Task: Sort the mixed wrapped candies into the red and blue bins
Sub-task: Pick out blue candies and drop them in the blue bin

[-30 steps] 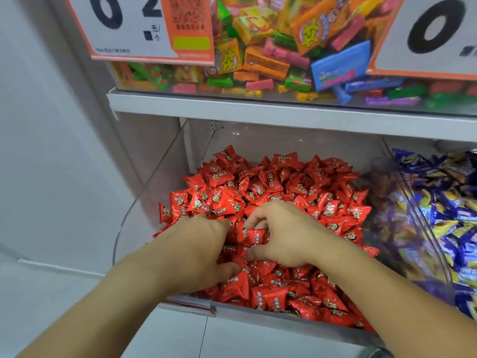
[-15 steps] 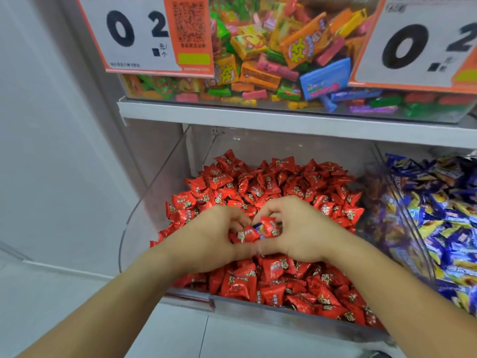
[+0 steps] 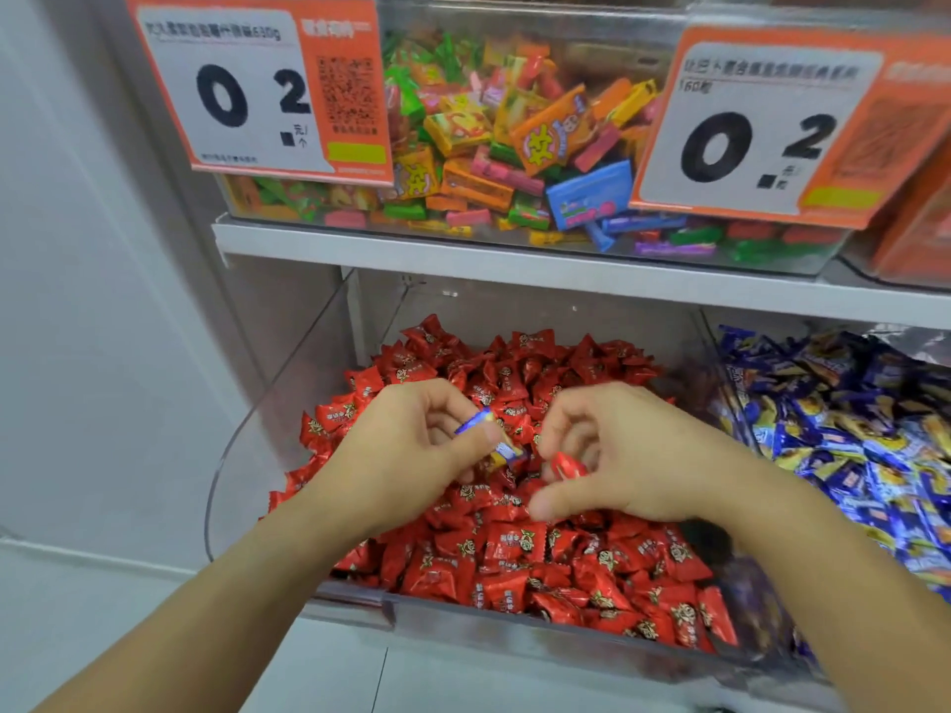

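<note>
A clear bin [image 3: 242,445] on the lower shelf is heaped with red wrapped candies [image 3: 514,553]. To its right another clear bin holds blue and yellow wrapped candies [image 3: 849,445]. Both hands hover over the red heap. My left hand [image 3: 411,455] pinches a blue wrapped candy [image 3: 489,437] between thumb and fingers. My right hand [image 3: 617,455] holds a red wrapped candy [image 3: 566,465] in its curled fingers.
A white shelf [image 3: 514,270] runs above the bins and carries a clear box of mixed colourful sweets [image 3: 514,146] with two orange price tags [image 3: 257,90]. A pale wall [image 3: 103,301] stands at the left.
Both hands have risen out of the red heap and drawn apart. The left now holds a blue candy, the right a red one. The view has tilted up a little.
</note>
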Demonstrator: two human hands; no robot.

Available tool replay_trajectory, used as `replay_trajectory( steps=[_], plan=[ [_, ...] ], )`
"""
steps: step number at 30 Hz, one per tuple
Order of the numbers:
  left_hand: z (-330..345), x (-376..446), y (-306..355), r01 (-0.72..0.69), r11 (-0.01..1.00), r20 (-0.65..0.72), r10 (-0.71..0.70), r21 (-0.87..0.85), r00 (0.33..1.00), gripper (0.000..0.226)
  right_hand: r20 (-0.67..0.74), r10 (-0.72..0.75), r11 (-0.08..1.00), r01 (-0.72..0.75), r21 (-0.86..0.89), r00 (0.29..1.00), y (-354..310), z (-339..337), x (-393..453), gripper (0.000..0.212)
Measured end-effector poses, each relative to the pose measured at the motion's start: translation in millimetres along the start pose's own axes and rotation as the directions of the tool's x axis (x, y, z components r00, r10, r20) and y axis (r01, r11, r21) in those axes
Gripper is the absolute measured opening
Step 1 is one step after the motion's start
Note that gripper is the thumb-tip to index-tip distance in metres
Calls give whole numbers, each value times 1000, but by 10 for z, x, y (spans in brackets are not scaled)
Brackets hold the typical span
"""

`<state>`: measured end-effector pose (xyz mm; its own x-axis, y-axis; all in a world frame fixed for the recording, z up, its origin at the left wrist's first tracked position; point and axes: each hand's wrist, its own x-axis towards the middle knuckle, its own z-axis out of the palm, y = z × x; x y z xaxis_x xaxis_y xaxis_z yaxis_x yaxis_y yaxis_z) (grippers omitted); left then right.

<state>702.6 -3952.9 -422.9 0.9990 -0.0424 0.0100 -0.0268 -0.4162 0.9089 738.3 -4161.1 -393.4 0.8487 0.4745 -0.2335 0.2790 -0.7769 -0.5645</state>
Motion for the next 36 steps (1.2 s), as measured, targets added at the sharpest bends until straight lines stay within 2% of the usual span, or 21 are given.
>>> replay_trajectory(
  steps=[2, 3, 5, 7, 8, 10, 12, 15, 18, 20, 22, 24, 26, 27, 29, 30, 31, 32, 34, 36],
  plan=[
    [-47, 7, -8, 26, 1000, -57, -27, -9, 998, 16, -26, 74, 953, -78, -293, 997, 24, -89, -64, 45],
    [-72, 15, -9, 36, 999, -71, -38, -33, 997, 15, -74, 74, 925, -97, -368, 994, 17, -122, -82, 47],
    [-108, 13, -8, 44, 997, -81, -49, -61, 995, 10, -76, 116, 889, -138, -436, 990, -32, -124, -67, 59],
    [-125, 15, -12, 52, 996, -81, -57, -72, 995, 2, 25, 242, 847, -199, -494, 970, -50, -18, 50, 72],
    [-129, 17, -18, 63, 995, -79, -69, -73, 994, 7, 76, 292, 833, -215, -510, 953, -47, 83, 128, 73],
    [-136, 31, -41, 95, 991, -89, -104, -95, 991, 12, 116, 278, 855, -190, -483, 954, -39, 279, 262, 66],
    [-134, 39, -46, 99, 984, -120, -117, -145, 986, 13, 120, 146, 929, -94, -358, 982, -74, 395, 322, 61],
    [-120, 38, -56, 35, 997, -114, -43, -73, 993, 18, 136, -27, 988, 47, -144, 990, -211, 306, 247, 58],
    [-115, 34, -61, 0, 996, -57, -5, -93, 998, 11, 15, -51, 981, 53, -187, 999, -214, -38, 138, 44],
    [-107, 47, -79, -6, 997, -39, 3, -83, 999, 15, -44, 56, 953, -67, -295, 997, -107, -194, 118, 52],
    [-83, 66, -103, 1, 997, -30, -3, -77, 1000, 17, 16, 273, 874, -241, -422, 962, -57, -152, 134, 74],
    [-63, 79, -123, 11, 998, -12, -12, -68, 1000, 13, 81, 370, 827, -288, -482, 925, -73, -4, 225, 86],
    [-53, 65, -104, -23, 999, 23, 22, 29, 999, 10, 97, 290, 881, -226, -416, 952, -121, 88, 330, 78],
    [-45, 44, -83, -58, 995, 47, 54, 84, 997, 7, 88, 217, 929, -178, -323, 972, -135, 110, 377, 72],
    [-17, 0, -32, -120, 981, 123, 102, 155, 987, 4, 95, 78, 996, -73, -47, 992, -159, 116, 399, 68],
    [1, -24, -11, -145, 970, 160, 114, 197, 980, 7, 110, 22, 994, -33, 101, 994, -145, 79, 390, 71],
    [15, -39, -3, -161, 954, 186, 115, 254, 976, 10, 113, -8, 985, -11, 170, 994, -126, 5, 366, 73],
    [29, -52, -4, -170, 933, 205, 107, 318, 973, 12, 96, -2, 990, -12, 141, 995, -102, -102, 332, 72],
    [55, -68, -10, -195, 875, 240, 94, 444, 966, 23, 53, 60, 996, -57, -65, 997, -79, -359, 267, 66],
    [90, -79, -19, -240, 785, 274, 94, 570, 957, 37, 118, 234, 945, -198, -260, 965, -35, -502, 237, 78]
  ],
)
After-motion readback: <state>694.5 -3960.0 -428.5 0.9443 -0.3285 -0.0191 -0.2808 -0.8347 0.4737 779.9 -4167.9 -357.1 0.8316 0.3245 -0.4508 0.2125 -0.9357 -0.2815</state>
